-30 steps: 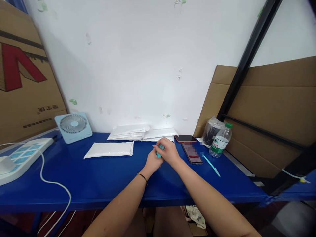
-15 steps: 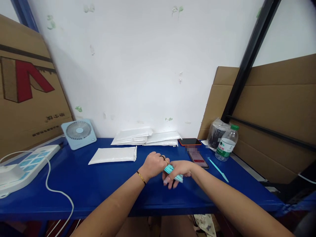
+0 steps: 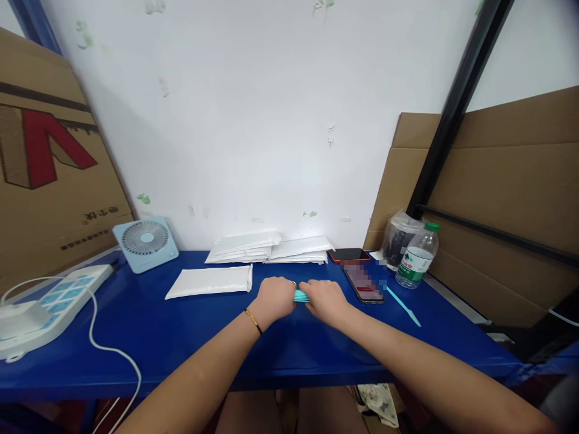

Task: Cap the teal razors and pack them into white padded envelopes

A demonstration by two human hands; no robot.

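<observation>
Between my two hands is a small bundle of teal, layered strips (image 3: pixel 301 296); only a short middle section shows. My left hand (image 3: pixel 277 299) is closed around its left end, with a ring and a gold-and-black bracelet on that arm. Wrapped over the right end, my right hand (image 3: pixel 325 301) has its knuckles up and its fingers curled. The hands are nearly side by side, just above the blue table (image 3: pixel 298 349). What the strips are exactly I cannot make out.
A white padded packet (image 3: pixel 210 282) lies left of my hands, with stacked white packets (image 3: pixel 244 247) behind. To the right are a phone (image 3: pixel 363 283), an orange-edged phone (image 3: pixel 349 255), a thin teal stick (image 3: pixel 404 306) and a bottle (image 3: pixel 415 259). A fan (image 3: pixel 146 243) and power strip (image 3: pixel 58 307) stand left.
My right hand has turned from palm-side grip to knuckles up, and the bundle has been raised and levelled between both hands. Less of the bundle shows now.
</observation>
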